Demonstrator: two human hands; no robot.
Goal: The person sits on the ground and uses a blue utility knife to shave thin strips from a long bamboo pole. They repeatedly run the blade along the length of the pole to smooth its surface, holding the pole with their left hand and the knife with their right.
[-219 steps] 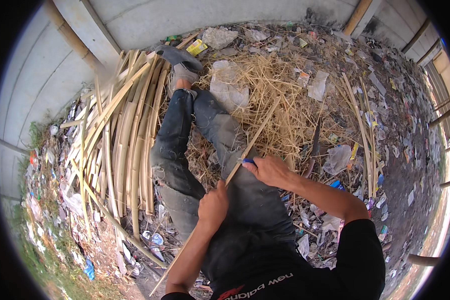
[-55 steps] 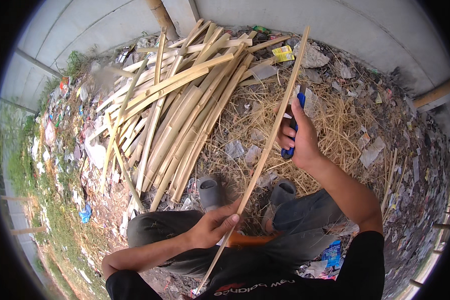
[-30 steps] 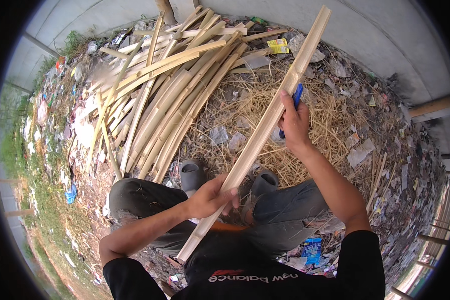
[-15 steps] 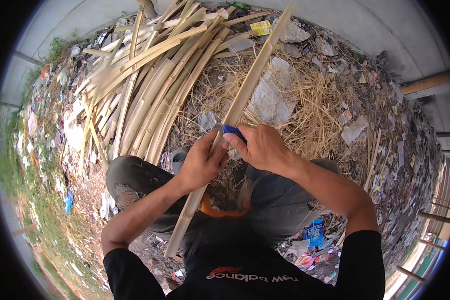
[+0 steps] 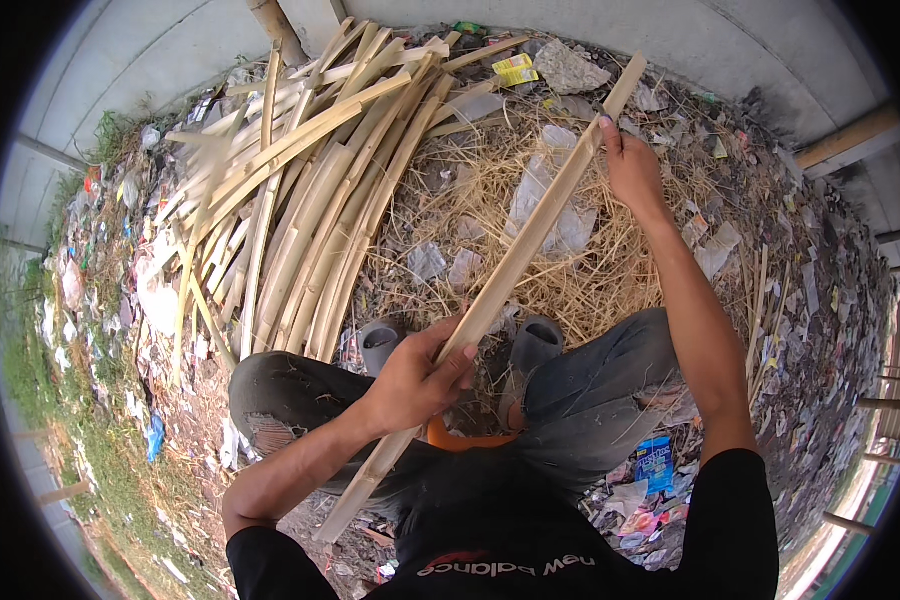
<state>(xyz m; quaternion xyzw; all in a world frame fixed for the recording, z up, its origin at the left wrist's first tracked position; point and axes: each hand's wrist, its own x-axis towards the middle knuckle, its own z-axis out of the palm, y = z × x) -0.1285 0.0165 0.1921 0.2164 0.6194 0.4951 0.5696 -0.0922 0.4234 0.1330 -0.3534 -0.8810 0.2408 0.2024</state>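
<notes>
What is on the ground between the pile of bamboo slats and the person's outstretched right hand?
In the head view, dry straw with flattened plastic wrappers lies between the bamboo slat pile and the right hand.

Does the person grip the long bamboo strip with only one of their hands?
No: the left hand and right hand both hold the bamboo strip.

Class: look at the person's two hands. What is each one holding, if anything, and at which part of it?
Both hold one long bamboo strip. The left hand has its grip on the lower part; the right hand holds it near the far upper end.
</notes>
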